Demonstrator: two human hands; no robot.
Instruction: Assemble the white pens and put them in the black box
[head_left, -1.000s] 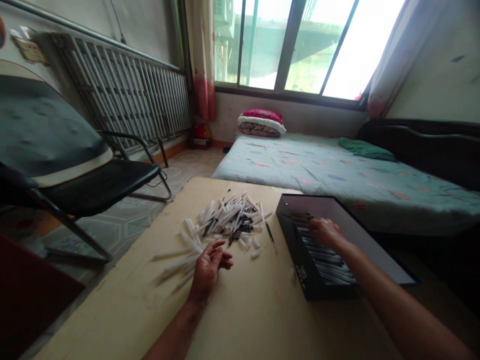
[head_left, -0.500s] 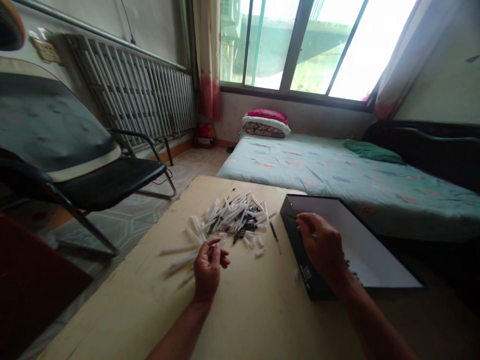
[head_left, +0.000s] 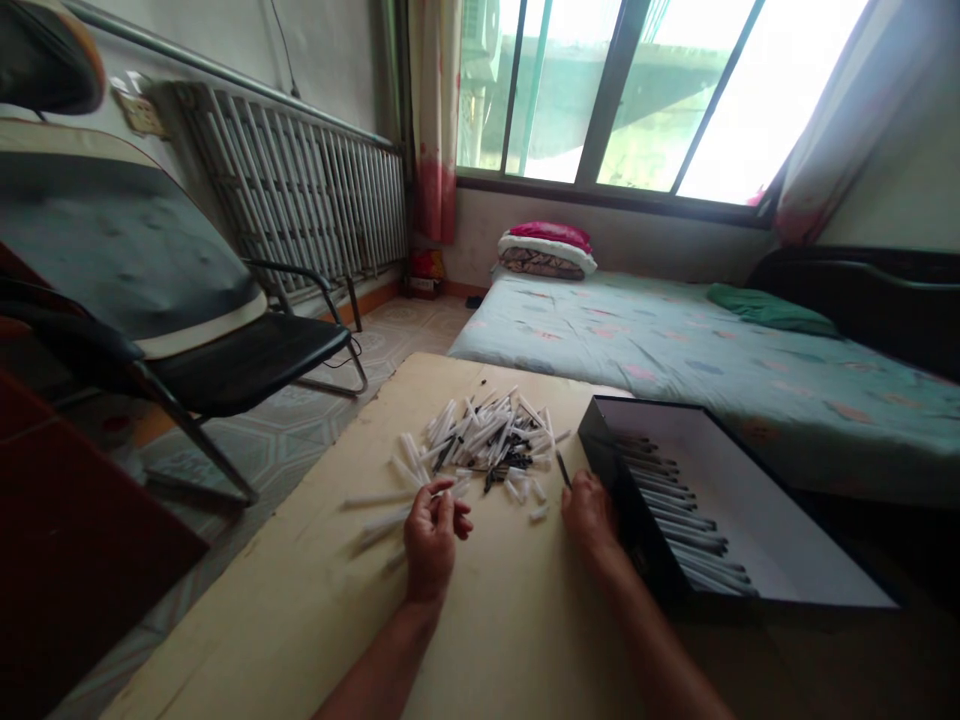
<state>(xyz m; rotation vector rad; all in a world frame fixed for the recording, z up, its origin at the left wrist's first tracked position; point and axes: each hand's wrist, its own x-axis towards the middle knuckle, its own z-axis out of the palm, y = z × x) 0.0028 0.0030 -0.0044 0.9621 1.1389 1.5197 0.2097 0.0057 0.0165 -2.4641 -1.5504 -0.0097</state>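
Observation:
My right hand is at the table beside the box, its fingers closed around the near end of a dark, thin pen refill. Loosely curled, my left hand hovers over the table with thumb and fingers together; a pale bit shows at the fingertips, too unclear to name. Beyond it lies a heap of white pen barrels and black pen parts. Several white tubes fan out left of that hand, and short clear pieces lie between the hands. In the black box, several pens lie in a row.
The pale tabletop ends at the left above a tiled floor. A folding chair stands left, with a metal rack behind it. Past the table is a bed with folded bedding, under a window.
My right hand has moved from over the box down and left to the pen refill on the table, uncovering the row of pens. The left hand keeps its pose; the view has shifted slightly.

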